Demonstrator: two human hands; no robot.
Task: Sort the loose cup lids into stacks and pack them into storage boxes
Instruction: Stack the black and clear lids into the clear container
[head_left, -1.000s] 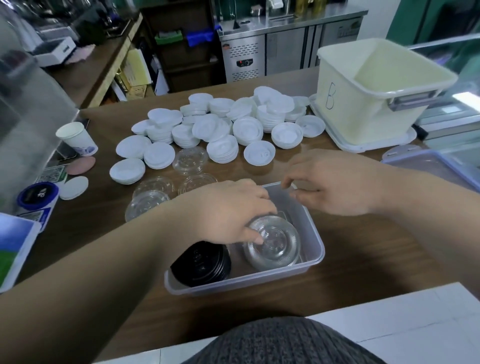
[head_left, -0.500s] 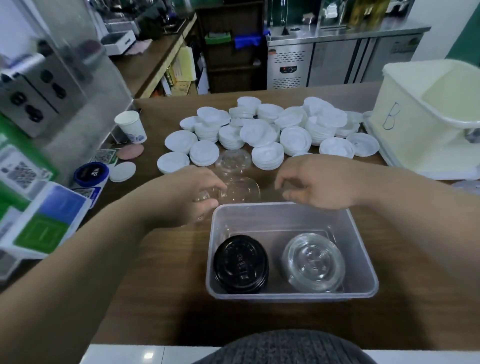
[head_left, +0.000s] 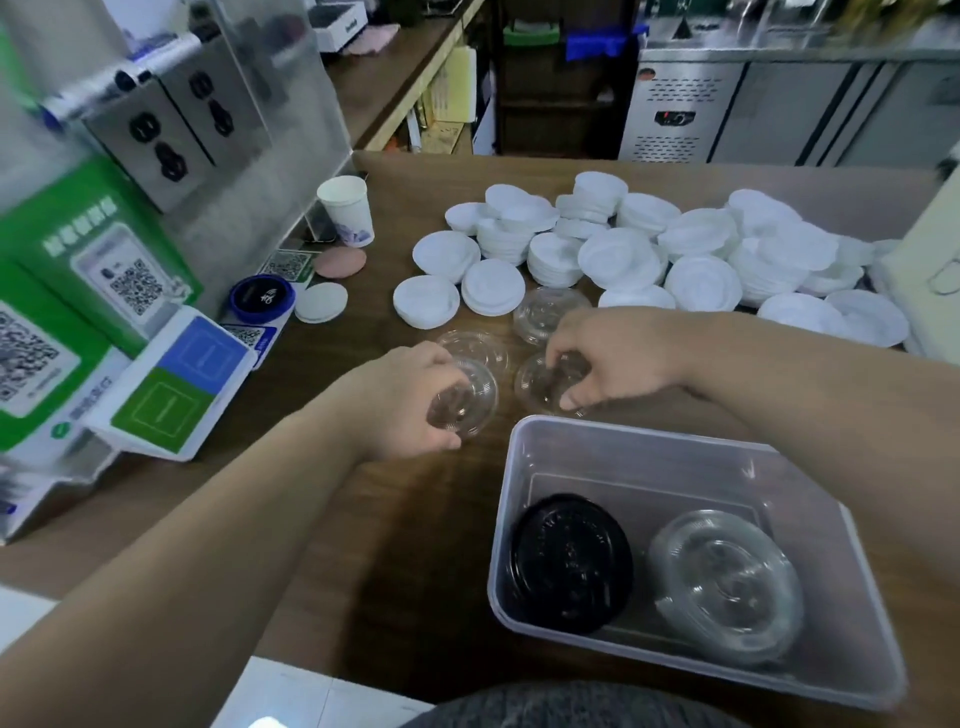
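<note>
A clear plastic storage box (head_left: 524, 452) sits on the wooden table near me. Inside it lie a stack of black lids (head_left: 569, 561) and a stack of clear lids (head_left: 727, 587). Just beyond the box, my left hand (head_left: 410, 405) grips a clear lid (head_left: 470, 400) by its rim. My right hand (head_left: 608, 358) pinches another clear lid (head_left: 537, 387) beside it. Two more clear lids (head_left: 540, 314) lie behind these. Many white lids (head_left: 618, 254) are piled in loose stacks at the back of the table.
A paper cup (head_left: 347, 210), a pink disc (head_left: 340, 261), a blue puck (head_left: 262, 298) and a white disc (head_left: 321, 302) stand at the left. QR-code signs (head_left: 78, 291) and a clear screen line the left edge. A cream bin (head_left: 935, 270) stands at the right.
My left hand left the clear stack in the box and took a loose clear lid on the table. My right hand moved from the box rim to another clear lid. The view shifted left.
</note>
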